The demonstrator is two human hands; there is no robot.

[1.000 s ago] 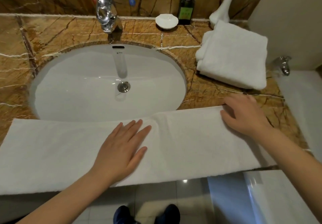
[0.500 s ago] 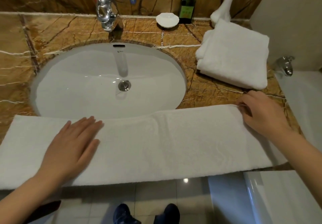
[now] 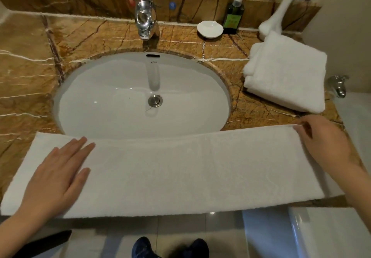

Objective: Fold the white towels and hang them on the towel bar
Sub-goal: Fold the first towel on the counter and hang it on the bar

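Across the counter's front edge we have the long white towel (image 3: 180, 169) spread flat. Our left hand (image 3: 54, 175) lies open, palm down on it; right hand (image 3: 327, 143) pinches its far right corner. Folded towel (image 3: 287, 73) sits right of the sink (image 3: 124, 89).

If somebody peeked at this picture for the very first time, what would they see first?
Probably the long white towel stretched flat along the front edge of the brown marble counter, with the left hand pressed flat on it and the right hand at its far right corner. Next comes the big white oval sink just behind it, and a folded white towel sitting on the counter at the back right.
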